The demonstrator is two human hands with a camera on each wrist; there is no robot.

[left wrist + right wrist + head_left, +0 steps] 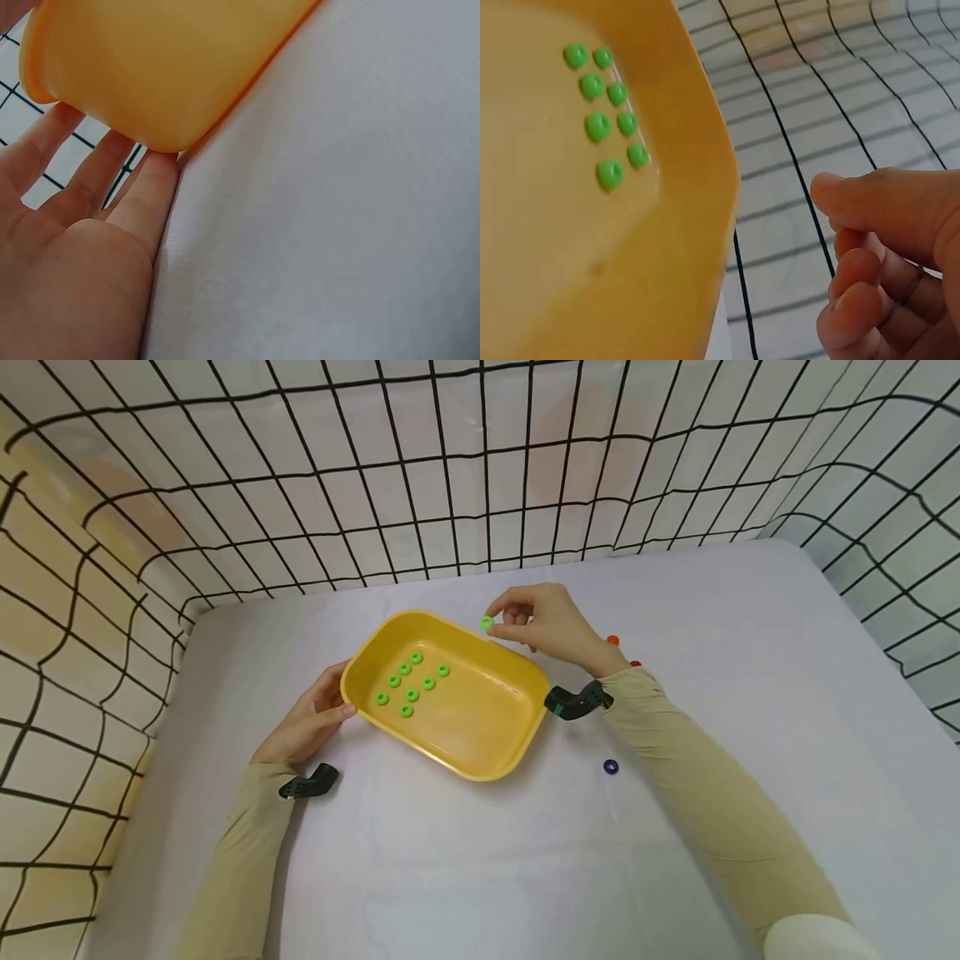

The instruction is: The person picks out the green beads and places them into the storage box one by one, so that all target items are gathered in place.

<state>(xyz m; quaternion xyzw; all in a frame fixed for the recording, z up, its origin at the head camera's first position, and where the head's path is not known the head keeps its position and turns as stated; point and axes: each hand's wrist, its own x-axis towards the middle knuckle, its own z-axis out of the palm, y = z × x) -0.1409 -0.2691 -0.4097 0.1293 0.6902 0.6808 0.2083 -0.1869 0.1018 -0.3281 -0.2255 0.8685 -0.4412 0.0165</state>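
Observation:
A yellow plastic tray (480,760) lies at a slant on the white-covered table, with several small green rings (412,695) in two rows at its left end. The left hand (311,718) holds the tray's left end, thumb at the rim; in the left wrist view its fingers (142,199) touch the outer wall. Above the table just beyond the tray's far rim, the right hand (547,622) pinches another green ring (487,622) between thumb and index finger. In the right wrist view that ring is hidden behind the thumb (862,199).
A purple ring (611,767) lies on the table right of the tray. An orange piece (612,640) and a partly hidden red piece (636,663) lie by the right wrist. Black wire mesh (487,485) stands along the back and both sides.

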